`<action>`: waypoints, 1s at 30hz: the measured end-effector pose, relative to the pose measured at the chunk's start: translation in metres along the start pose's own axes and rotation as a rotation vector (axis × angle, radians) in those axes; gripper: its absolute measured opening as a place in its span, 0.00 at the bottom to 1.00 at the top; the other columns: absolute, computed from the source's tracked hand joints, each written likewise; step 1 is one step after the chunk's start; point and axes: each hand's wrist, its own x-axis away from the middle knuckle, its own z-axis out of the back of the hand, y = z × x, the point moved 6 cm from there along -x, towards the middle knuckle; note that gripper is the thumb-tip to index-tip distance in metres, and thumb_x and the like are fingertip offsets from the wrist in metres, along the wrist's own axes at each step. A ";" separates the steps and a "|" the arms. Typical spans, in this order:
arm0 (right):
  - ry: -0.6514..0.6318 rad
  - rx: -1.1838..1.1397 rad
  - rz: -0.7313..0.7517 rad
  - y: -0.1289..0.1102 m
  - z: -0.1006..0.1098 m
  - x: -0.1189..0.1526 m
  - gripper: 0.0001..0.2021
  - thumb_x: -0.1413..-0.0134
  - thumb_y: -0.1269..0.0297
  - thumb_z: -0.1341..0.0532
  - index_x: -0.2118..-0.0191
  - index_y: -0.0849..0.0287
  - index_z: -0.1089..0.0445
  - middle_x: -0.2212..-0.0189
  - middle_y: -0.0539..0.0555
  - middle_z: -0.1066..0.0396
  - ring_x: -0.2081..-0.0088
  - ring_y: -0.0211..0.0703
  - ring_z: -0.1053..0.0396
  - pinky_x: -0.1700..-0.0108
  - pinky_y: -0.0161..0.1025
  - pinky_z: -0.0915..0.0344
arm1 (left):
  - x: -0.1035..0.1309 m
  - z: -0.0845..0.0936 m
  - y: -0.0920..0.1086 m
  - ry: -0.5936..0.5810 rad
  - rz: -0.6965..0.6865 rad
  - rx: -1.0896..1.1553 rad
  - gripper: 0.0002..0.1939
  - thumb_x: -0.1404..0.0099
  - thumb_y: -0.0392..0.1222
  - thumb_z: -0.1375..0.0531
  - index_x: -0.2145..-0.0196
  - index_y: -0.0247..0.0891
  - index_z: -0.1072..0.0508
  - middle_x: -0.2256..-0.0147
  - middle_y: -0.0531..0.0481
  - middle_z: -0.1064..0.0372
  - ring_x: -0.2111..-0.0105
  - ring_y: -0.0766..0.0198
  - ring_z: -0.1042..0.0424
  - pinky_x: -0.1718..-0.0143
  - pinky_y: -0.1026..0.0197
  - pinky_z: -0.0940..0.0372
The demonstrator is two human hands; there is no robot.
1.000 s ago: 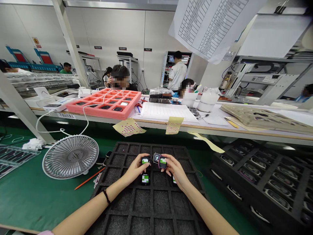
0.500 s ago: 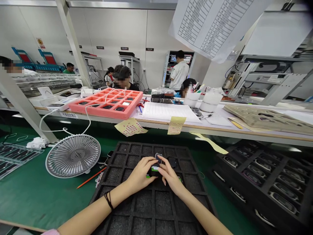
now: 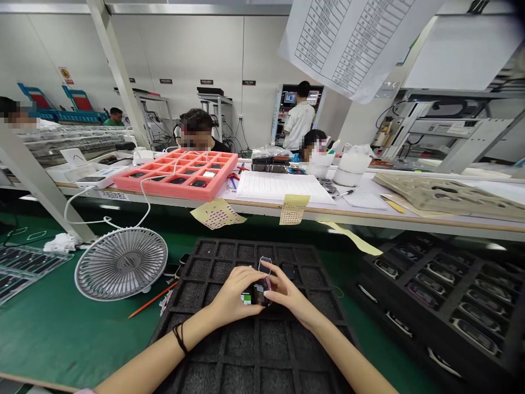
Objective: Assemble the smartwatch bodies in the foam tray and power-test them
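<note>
Both hands meet over a black foam tray (image 3: 241, 342) divided into square compartments. My left hand (image 3: 233, 295) is curled round the left side of a small dark smartwatch body (image 3: 259, 293), its thumb below and fingers above. My right hand (image 3: 291, 295) pinches the right edge of the same piece between thumb and fingers; a purplish edge shows there. A green-and-white lit patch (image 3: 246, 298) shows beside it, under the left fingers. Just beyond the fingertips stands a silver-framed watch body (image 3: 265, 265), and another dark one (image 3: 289, 271) lies to its right. Fingers partly hide the held piece.
A grey fan (image 3: 123, 264) and an orange stick (image 3: 151, 300) are on the green bench to the left. At right stands a black foam tray (image 3: 447, 312) of watch bodies. The shelf ahead bears a pink foam tray (image 3: 172, 189) and paper sheets (image 3: 283, 187). People sit beyond.
The held smartwatch body has been tilted and lowered slightly between my hands. My right thumb has moved onto its near face, and more of the green-and-white patch shows at left.
</note>
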 end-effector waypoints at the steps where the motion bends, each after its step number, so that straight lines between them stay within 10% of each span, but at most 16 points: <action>1: -0.061 -0.091 -0.032 0.000 -0.003 0.000 0.35 0.50 0.59 0.34 0.39 0.50 0.49 0.57 0.53 0.31 0.56 0.43 0.34 0.55 0.40 0.39 | 0.000 0.001 0.001 0.014 -0.006 0.010 0.27 0.48 0.35 0.37 0.49 0.40 0.36 0.56 0.46 0.30 0.53 0.54 0.33 0.50 0.52 0.40; 30: -0.070 -0.258 -0.068 0.002 -0.010 0.003 0.41 0.54 0.63 0.32 0.37 0.46 0.50 0.55 0.54 0.33 0.55 0.43 0.34 0.53 0.41 0.37 | 0.002 0.000 0.001 0.017 -0.020 0.079 0.30 0.50 0.31 0.38 0.49 0.42 0.35 0.53 0.47 0.30 0.51 0.55 0.34 0.48 0.52 0.41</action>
